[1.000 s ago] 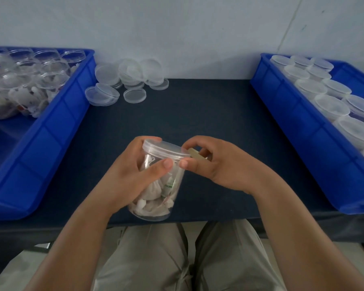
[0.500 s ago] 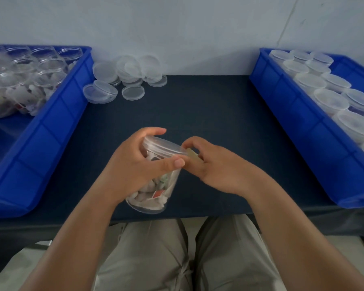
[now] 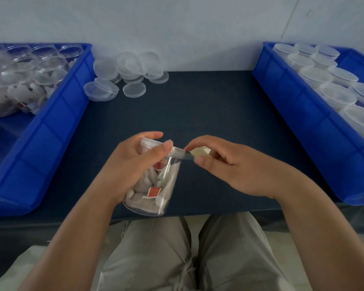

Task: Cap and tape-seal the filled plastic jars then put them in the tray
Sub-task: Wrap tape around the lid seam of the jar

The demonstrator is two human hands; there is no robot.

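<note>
**Taping a capped jar above the table edge**

Left hand (image 3: 132, 166): curled around the jar (image 3: 156, 185), thumb pressed on the lid (image 3: 153, 143). Right hand (image 3: 225, 166): thumb and forefinger pinched on a small tape roll (image 3: 201, 152), a clear strip (image 3: 182, 156) stretched to the lid rim. Jar: clear plastic, tilted, filled with white sachets and red tags. Loose lids (image 3: 130, 70): far left of table (image 3: 198, 114). Left tray (image 3: 51, 127): uncapped jars. Right tray (image 3: 303, 122): capped jars.

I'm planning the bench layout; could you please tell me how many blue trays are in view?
2. The left tray holds open filled jars; the right tray holds capped jars. Both run past the frame edges; no other shows.
</note>
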